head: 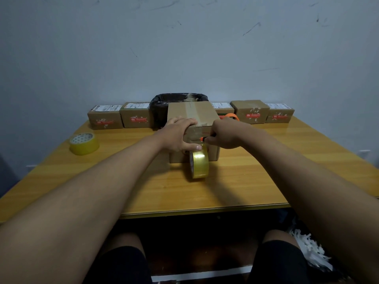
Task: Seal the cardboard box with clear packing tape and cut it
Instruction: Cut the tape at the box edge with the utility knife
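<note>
A plain cardboard box stands mid-table with a strip of clear tape running over its top and down the near face. A roll of clear packing tape hangs on edge against the box's front, still joined to that strip. My left hand lies over the box's near left top edge, thumb pressing down by the roll. My right hand is closed around a small cutter with an orange tip, its point at the tape just above the roll.
A second tape roll lies flat at the table's left. Several small labelled boxes line the back edge, with a black-lined bin behind the main box. An orange loop sits to the right behind it. The table's front edge is near my knees.
</note>
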